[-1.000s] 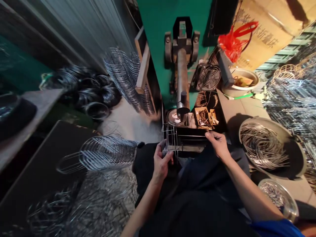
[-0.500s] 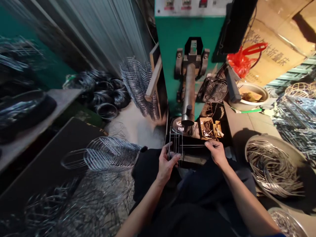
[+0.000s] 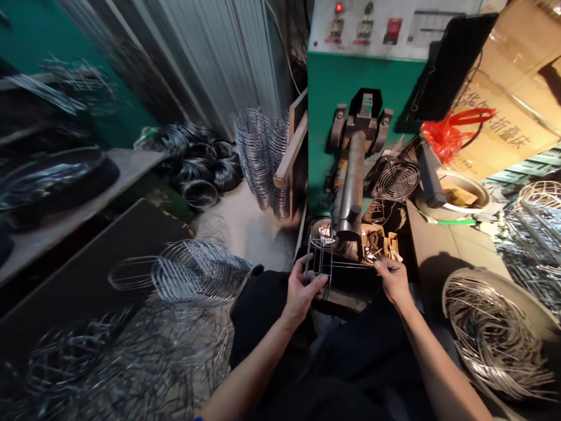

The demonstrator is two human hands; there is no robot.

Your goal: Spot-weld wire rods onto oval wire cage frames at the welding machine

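The small silver wire grid frame lies flat, its long wires running left to right, just under the brown metal arm of the green machine. The left hand fingers pinch its left end. The right hand fingers pinch its right end.

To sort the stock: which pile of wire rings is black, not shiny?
The black coils on the floor by the corrugated wall; other wire piles are bright silver.

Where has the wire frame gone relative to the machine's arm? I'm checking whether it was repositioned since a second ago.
Cannot tell: the camera tilted up. The wire frame sits just below the arm's tip, as before, held by the left hand and right hand.
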